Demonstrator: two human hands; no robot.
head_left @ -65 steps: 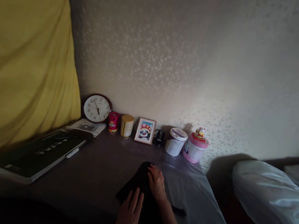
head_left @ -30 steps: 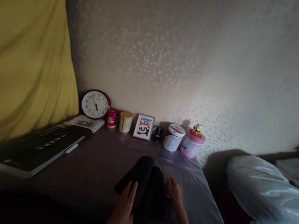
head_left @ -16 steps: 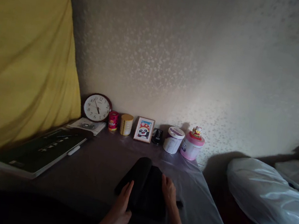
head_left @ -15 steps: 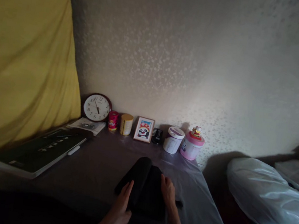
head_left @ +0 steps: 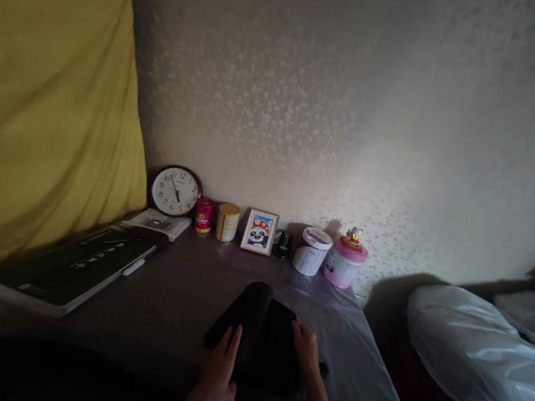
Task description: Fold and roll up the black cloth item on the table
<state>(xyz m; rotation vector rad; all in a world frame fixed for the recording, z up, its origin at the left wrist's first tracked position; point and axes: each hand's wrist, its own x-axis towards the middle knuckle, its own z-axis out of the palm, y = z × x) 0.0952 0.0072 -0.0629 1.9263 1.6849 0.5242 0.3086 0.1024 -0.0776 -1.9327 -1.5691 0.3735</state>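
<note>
A piece of black cloth (head_left: 273,343), folded over itself with a rounded fold on its left part, lies on the table in front of me. The darkness hides what kind of cloth item it is. My left hand (head_left: 218,379) rests against its left part, fingers stretched forward and slightly apart. At the right edge, my right hand (head_left: 306,349) pinches the cloth between curled fingers and thumb. A small dark end of something (head_left: 323,369) shows just right of my right wrist.
Along the wall stand a clock (head_left: 176,191), a red can (head_left: 204,215), a yellow-lidded can (head_left: 228,223), a framed panda picture (head_left: 259,232), a small black object (head_left: 283,245) and two tubs (head_left: 312,252). A green book (head_left: 76,267) lies left; white plastic bags (head_left: 475,346) sit right.
My right hand has shifted slightly right along with the cloth's right edge, which spreads a little wider. My left hand stays at the left part; the view has moved slightly.
</note>
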